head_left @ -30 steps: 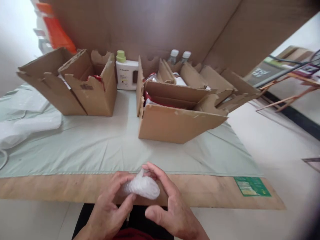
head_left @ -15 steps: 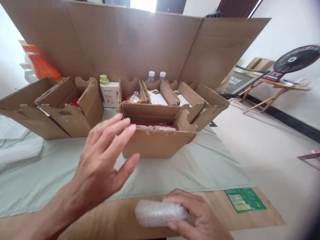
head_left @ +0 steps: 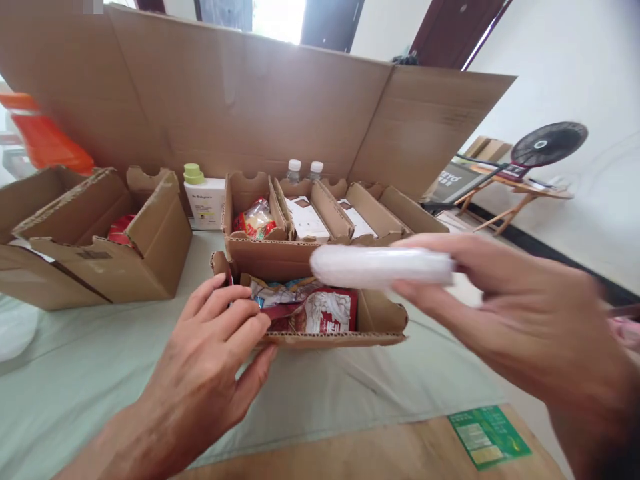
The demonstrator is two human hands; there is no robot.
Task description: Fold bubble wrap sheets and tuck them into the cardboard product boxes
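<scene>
My right hand (head_left: 520, 300) is closed on a bubble-wrapped package (head_left: 380, 265), pale and blurred, held lengthwise above the right part of the front cardboard box (head_left: 330, 341). What lies inside the wrap I cannot make out. At that box's front left corner, my left hand (head_left: 215, 353) has its fingers over the rim and its thumb outside, gripping the wall. Inside the box lie a red-and-white printed packet (head_left: 333, 312) and a white and blue packet (head_left: 280, 291), partly hidden by my left fingers.
Behind stand a cardboard box with a snack bag (head_left: 257, 217), boxes holding white cartons (head_left: 307, 220), and a white bottle with green cap (head_left: 205, 200). More boxes (head_left: 145, 267) are at left. A tall cardboard sheet (head_left: 250, 100) rises behind. A green label (head_left: 490, 437) lies at front right.
My right hand has lifted the bubble-wrapped package from near the table's front edge up over the front box. My left hand has closed on the box's rim. The view shows more of its inside.
</scene>
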